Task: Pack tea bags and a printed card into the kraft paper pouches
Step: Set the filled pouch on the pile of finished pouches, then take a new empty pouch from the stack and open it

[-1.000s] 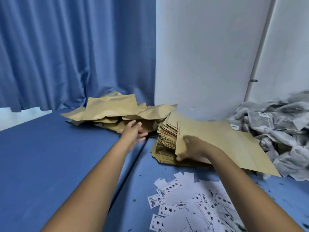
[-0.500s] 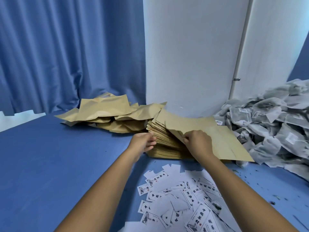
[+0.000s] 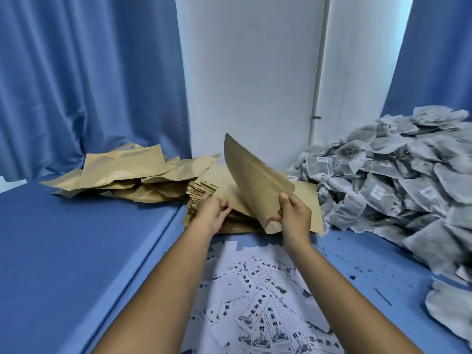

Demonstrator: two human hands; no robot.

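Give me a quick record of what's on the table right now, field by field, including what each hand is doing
right hand: pinches one kraft pouch, lifted and tilted up
left hand: fingers relaxed, at the stack's near edge
pouch stack: flat, centre back
loose pouches: heaped back left
tea bags: grey heap, right
printed cards: scattered, near centre
table: blue surface

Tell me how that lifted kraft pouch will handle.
The kraft pouch curves in the right hand, so it is probably thin and floppy. A pinch at one end lifts it, so it is likely light. The left hand rests on the stack.
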